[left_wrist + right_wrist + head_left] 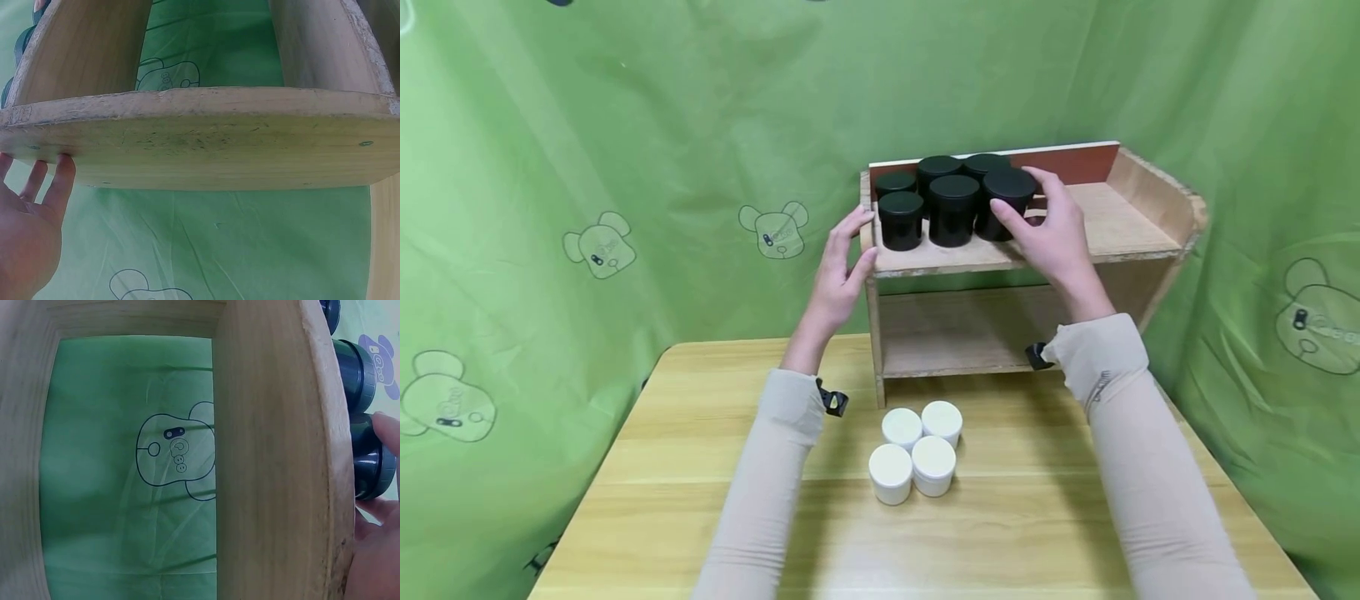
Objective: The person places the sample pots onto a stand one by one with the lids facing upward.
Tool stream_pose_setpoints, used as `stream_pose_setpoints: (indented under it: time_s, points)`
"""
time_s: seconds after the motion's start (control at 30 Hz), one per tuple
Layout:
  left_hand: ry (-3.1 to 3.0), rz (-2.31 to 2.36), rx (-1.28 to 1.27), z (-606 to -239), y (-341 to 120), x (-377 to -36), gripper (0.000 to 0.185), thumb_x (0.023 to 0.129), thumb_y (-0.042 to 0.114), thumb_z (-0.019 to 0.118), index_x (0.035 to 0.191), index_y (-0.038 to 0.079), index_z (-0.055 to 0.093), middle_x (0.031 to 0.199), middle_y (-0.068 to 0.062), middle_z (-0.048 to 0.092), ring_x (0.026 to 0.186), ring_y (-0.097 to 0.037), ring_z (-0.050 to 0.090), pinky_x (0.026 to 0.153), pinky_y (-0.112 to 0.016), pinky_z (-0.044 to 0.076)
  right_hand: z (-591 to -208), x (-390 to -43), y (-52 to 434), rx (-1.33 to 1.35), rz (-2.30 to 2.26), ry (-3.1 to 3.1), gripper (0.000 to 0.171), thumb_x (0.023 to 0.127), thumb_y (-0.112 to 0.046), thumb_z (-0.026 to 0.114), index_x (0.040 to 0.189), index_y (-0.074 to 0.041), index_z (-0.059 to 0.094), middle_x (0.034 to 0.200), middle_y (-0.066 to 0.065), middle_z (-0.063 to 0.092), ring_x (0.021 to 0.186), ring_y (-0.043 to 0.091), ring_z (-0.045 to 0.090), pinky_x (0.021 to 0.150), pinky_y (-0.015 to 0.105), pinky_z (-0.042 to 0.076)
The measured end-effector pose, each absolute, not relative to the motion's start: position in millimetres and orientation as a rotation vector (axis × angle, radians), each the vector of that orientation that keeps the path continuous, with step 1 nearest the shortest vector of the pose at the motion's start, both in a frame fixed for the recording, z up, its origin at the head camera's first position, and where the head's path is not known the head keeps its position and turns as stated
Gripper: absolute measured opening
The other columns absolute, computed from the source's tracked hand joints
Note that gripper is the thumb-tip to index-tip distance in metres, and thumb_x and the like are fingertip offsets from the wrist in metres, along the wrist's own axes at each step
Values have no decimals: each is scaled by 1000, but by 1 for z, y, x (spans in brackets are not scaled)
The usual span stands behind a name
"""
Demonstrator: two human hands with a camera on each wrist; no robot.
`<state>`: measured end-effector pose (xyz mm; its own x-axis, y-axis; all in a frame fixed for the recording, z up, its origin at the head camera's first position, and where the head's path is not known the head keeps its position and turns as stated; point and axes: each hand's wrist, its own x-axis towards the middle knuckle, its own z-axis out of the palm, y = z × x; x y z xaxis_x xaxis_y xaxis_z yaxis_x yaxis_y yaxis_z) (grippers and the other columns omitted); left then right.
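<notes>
My right hand [1058, 237] grips a black lidded jar [1009, 185] between thumb and fingers, at the right front of a group on the wooden shelf's top [1112, 218]. Several more black jars [953, 212] stand close together to its left. In the right wrist view, part of the hand [378, 553] shows around the black jar [369, 462]. My left hand [837, 275] rests against the shelf's left side panel [866, 237]. From the left wrist view, its straight fingers [59, 184] touch that panel's outer face.
Below the shelf's top is a lower wooden board [955, 329]. Several white lidded jars [933, 462] stand clustered on the wood-grain table [685, 467], in front of the shelf. A green curtain [700, 125] with mouse drawings hangs behind and at both sides.
</notes>
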<state>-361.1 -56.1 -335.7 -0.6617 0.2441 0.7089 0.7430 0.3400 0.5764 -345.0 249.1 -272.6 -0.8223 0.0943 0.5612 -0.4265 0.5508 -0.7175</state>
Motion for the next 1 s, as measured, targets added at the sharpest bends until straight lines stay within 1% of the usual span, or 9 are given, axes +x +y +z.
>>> stream_pose_setpoints:
  time_s: [0.1,0.17,0.3,0.53,0.67,0.87,1.0]
  points:
    - [-2098,-1299,-866,-336,-56,-361,51,108,26,51,157,19,39,170,0,29,156,-11,26,130,-39,21,-271,-345,249,263,1242,-2261,63,97,-42,67,153,-17,48,138,15,57,111,26,58,89,23,48]
    - [-2098,-1298,-865,-336,-57,-362,51,108,27,51,157,20,38,170,1,28,156,-11,26,130,-39,20,-270,-345,248,262,1247,-2275,64,98,-42,66,154,-17,47,139,17,57,113,29,58,90,22,47]
    - [-2108,-1290,-854,-335,-57,-362,51,108,28,50,157,19,38,170,3,28,156,-9,25,130,-39,20,-268,-346,248,264,1258,-2299,65,100,-42,63,156,-16,44,141,20,56,118,34,59,97,28,50]
    - [-2116,-1282,-854,-334,-57,-360,52,108,29,50,158,22,37,170,3,27,156,-9,25,130,-41,20,-267,-344,249,269,1274,-2339,68,101,-44,61,158,-14,40,147,22,54,126,40,58,103,39,50]
    - [-2117,-1282,-857,-334,-57,-360,52,108,29,50,158,21,37,170,2,27,156,-9,25,130,-41,21,-266,-343,249,271,1271,-2359,69,101,-45,60,159,-15,38,149,23,52,128,41,57,106,46,49]
    - [-2133,-1281,-844,-334,-56,-361,52,108,30,50,158,20,37,170,1,27,156,-8,24,130,-43,20,-266,-343,251,281,1277,-2386,70,102,-45,59,161,-15,35,151,23,50,129,42,56,108,50,48]
    - [-2133,-1290,-839,-335,-56,-361,52,108,30,50,158,21,38,170,3,27,156,-8,24,130,-43,20,-266,-344,251,288,1289,-2401,71,102,-46,59,161,-15,34,151,24,50,130,42,55,108,50,48]
